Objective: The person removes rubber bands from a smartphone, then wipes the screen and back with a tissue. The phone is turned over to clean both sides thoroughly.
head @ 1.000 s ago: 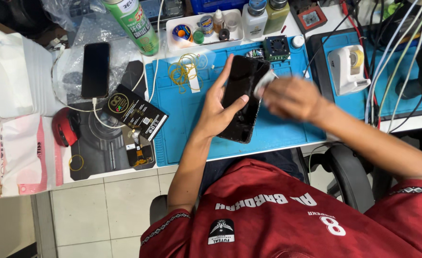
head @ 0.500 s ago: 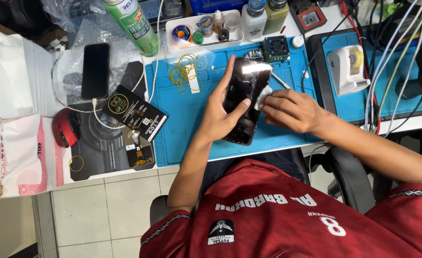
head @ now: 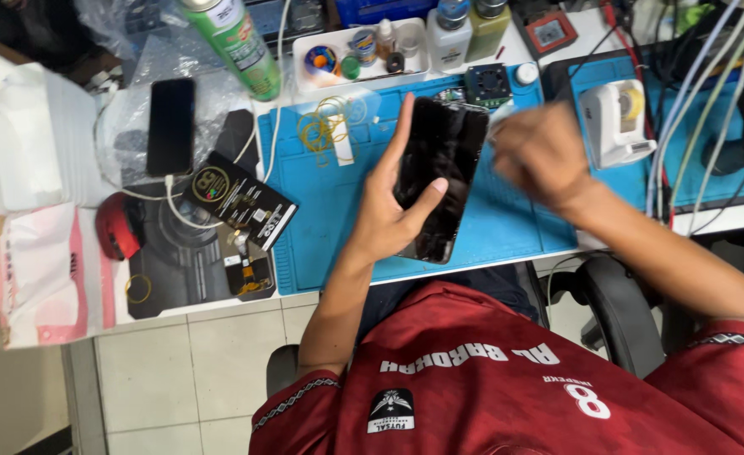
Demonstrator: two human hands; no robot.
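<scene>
My left hand holds a black smartphone screen-up over the blue work mat, thumb pressed on the glass and index finger along its left edge. My right hand, blurred by motion, is at the phone's top right corner with a small white wipe pinched in its fingers. The screen is dark.
A second black phone charges at the left on plastic wrap. A green spray can, a white tray of small bottles, yellow rubber bands, a black packet, a white tape dispenser and cables surround the mat.
My right hand has swept from the middle of the screen up to the phone's top right corner with the wipe. My left hand keeps its hold on the phone.
</scene>
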